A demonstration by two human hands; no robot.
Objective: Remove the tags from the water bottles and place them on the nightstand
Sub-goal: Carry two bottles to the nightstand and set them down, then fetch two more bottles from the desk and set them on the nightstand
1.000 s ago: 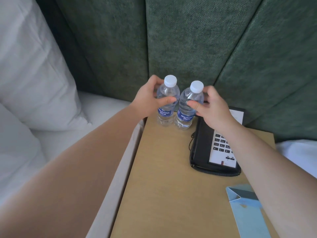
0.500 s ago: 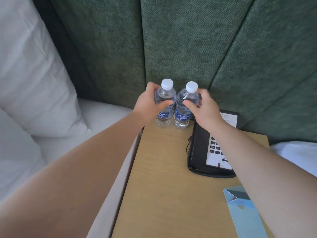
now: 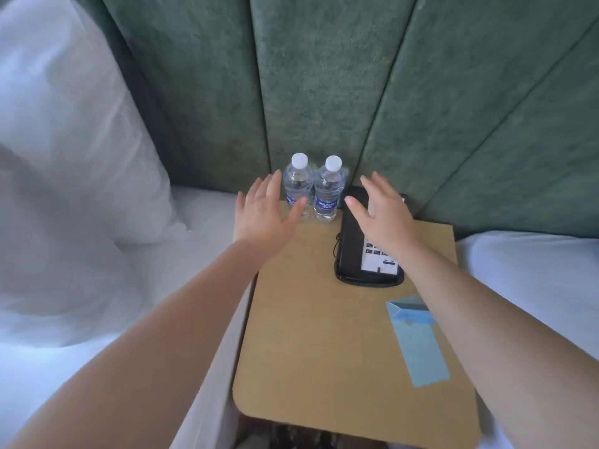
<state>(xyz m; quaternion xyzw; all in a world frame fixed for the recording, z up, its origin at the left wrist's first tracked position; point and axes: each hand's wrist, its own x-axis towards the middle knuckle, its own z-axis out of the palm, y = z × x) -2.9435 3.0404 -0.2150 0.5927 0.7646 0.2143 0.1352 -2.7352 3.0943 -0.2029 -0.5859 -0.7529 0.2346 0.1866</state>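
Both hands let go, left grip and right grip released, bottles between them

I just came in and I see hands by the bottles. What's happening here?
A person is setting out two Aquafina water bottles on a wooden nightstand. The left bottle and the right bottle stand upright, side by side, at the back. The left hand and the right hand are both open with no grip on anything. A black telephone and a light blue card lie nearby.
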